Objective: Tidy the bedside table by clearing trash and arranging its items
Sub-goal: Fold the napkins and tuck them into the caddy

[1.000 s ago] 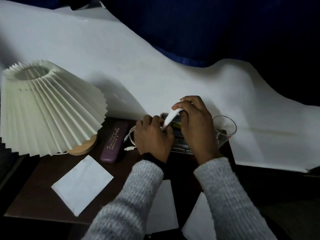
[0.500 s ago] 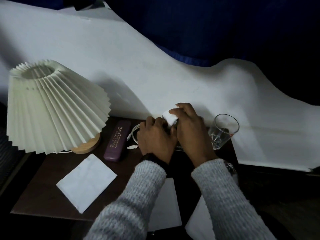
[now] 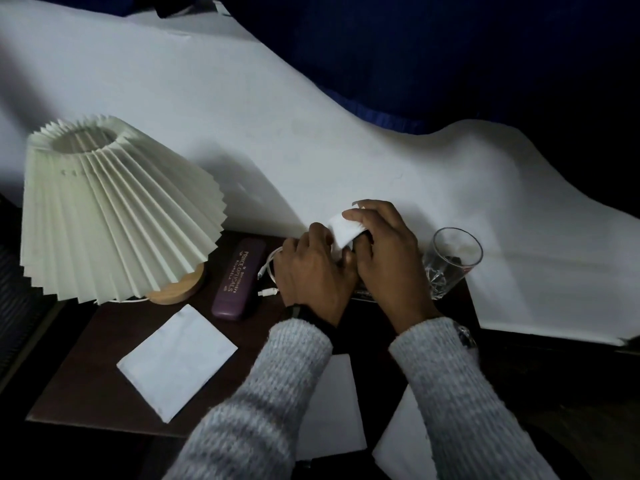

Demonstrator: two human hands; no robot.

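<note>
Bedside table (image 3: pixel 88 365): I log tidying as barely begun, with pleated lamp (image 3: pixel 114 209), flat white napkin (image 3: pixel 176 362), purple spectacle case (image 3: pixel 239 278), tumbler (image 3: pixel 450 261) and white cable (image 3: pixel 268 292) unsorted on it. Wadded tissue (image 3: pixel 344 230): pinched in right hand (image 3: pixel 384 258) at table's rear edge; left hand (image 3: pixel 311 275) curled alongside, its grip I cannot tell.

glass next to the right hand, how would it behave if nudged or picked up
The glass is probably rigid but breakable, being clear glassware. Taller than wide, it may tip if shoved near the rim.
</note>
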